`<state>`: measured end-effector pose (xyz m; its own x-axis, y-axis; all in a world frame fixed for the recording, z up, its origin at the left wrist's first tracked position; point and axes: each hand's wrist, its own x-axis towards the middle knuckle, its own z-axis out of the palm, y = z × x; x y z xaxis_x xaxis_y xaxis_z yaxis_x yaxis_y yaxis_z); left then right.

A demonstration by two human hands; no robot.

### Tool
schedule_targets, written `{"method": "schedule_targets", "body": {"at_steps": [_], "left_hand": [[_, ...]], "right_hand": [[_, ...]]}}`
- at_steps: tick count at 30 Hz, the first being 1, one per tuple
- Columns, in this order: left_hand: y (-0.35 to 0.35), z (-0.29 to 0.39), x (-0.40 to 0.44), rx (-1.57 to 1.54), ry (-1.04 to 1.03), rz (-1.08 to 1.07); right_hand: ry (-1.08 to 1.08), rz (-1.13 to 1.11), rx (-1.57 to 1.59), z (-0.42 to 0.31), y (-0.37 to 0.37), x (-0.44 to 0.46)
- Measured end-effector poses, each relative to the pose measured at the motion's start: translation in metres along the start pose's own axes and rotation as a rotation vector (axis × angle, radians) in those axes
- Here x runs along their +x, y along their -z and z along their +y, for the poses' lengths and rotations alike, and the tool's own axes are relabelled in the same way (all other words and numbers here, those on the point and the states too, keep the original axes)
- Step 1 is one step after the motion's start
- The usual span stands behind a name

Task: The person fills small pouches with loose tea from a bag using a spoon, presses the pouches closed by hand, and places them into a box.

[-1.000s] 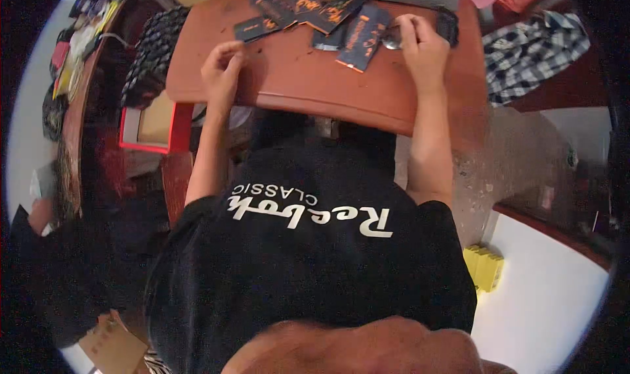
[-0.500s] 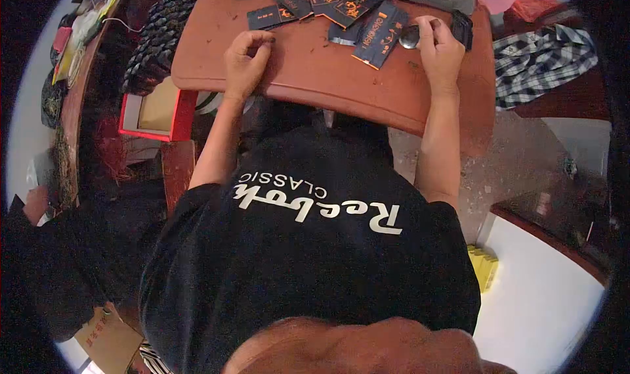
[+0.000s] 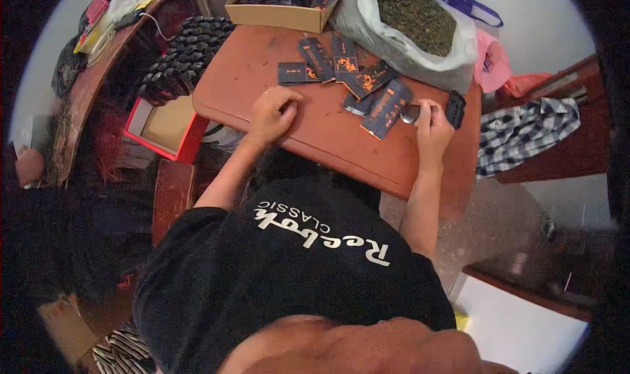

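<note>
My right hand point(image 3: 434, 126) is closed on a metal spoon point(image 3: 410, 114), its bowl beside a dark printed packet point(image 3: 387, 109) with orange lettering. More such packets lie fanned out on the red-brown table point(image 3: 256, 59), among them a small one point(image 3: 297, 72) near my left hand. My left hand point(image 3: 274, 114) rests near the table's front edge, fingers curled in, and nothing shows in it. Just right of my right hand is a black object point(image 3: 455, 109) whose kind I cannot make out.
At the back right stands a white plastic sack point(image 3: 351, 13) of dried leaf material point(image 3: 420, 19). Beside it is a cardboard box point(image 3: 275, 17) of dark packets. Many bundled black packets point(image 3: 187, 59) and a red open box point(image 3: 187, 141) stand left. A checked cloth point(image 3: 525, 137) hangs right.
The view has tilted up and turned, so the sack and cardboard box now show more fully. My right hand still holds the spoon by the packets; my left hand stays curled on the table.
</note>
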<state>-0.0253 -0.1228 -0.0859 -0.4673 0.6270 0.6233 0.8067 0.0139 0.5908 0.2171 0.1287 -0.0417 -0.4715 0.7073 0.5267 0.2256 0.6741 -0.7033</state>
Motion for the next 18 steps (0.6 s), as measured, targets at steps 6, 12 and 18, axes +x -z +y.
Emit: {"method": "schedule_targets", "body": {"at_steps": [6, 12, 18], "left_hand": [[0.002, -0.001, -0.003, 0.060, -0.017, -0.017], [0.005, 0.003, -0.003, 0.078, -0.036, -0.009], [0.007, 0.008, 0.003, 0.053, -0.019, -0.075]], "right_hand": [[0.052, 0.073, -0.062, 0.002, -0.002, 0.001], [-0.002, 0.048, -0.033, 0.004, -0.006, 0.003], [-0.055, 0.101, -0.028, 0.006, -0.003, 0.001]]}}
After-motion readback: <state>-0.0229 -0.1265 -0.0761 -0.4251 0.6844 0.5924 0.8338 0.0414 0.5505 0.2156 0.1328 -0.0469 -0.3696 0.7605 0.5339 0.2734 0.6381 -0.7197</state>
